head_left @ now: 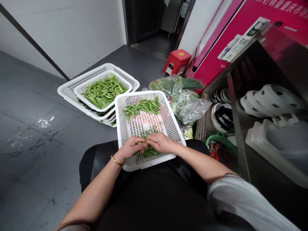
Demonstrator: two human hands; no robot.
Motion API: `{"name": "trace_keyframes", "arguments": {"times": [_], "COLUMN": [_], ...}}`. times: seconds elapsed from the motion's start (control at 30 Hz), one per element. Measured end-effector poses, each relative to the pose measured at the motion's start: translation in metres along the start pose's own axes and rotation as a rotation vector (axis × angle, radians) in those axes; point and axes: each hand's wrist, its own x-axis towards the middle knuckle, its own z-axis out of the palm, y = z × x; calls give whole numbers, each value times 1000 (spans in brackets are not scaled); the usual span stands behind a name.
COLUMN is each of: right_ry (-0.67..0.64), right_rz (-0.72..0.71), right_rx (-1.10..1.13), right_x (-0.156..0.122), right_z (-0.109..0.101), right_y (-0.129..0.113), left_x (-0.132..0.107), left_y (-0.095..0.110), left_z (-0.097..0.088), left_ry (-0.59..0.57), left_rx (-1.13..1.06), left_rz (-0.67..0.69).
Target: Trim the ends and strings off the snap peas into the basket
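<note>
A white perforated plastic basket (147,91) rests on my lap. Over its near half my left hand (133,148), with a gold bangle at the wrist, is closed on a green bean pod (139,142). My right hand (160,142) pinches at the same spot, its fingertips meeting those of the left; they mostly hide the pod. Loose green bean pods (144,108) lie at the basket's far end. Small green trimmings (151,152) are heaped beneath my hands, with scraps scattered farther up.
To the left, stacked white baskets (64,90) hold a smaller basket full of green pods (106,91). Bagged greens (185,96) lie on the floor at right, near a red stool (177,61). Metal shelving (240,134) with white containers stands close on my right.
</note>
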Motion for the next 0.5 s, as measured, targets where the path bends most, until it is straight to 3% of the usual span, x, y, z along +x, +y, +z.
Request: {"name": "trace_keyframes", "arguments": {"times": [0.1, 0.17, 0.23, 0.3, 0.37, 0.4, 0.5], "right_ry": [300, 335, 155, -178, -402, -389, -32], "right_rz": [130, 222, 249, 259, 330, 405, 622], "right_rx": [80, 101, 134, 135, 95, 65, -8], "right_x": [5, 5, 2, 5, 21, 36, 97], "right_z": [14, 21, 20, 11, 1, -2, 6], "right_y": [-8, -4, 10, 32, 58, 70, 103], "left_x": [-3, -1, 1, 5, 10, 12, 20], "left_y": [6, 7, 6, 3, -2, -5, -13], "left_z": [-2, -10, -21, -31, -34, -33, -26], "left_ry": [256, 457, 669, 789, 720, 639, 417], "left_rx": [-340, -527, -624, -689, -778, -826, -893], "left_rz": [36, 123, 194, 176, 62, 4, -80]}}
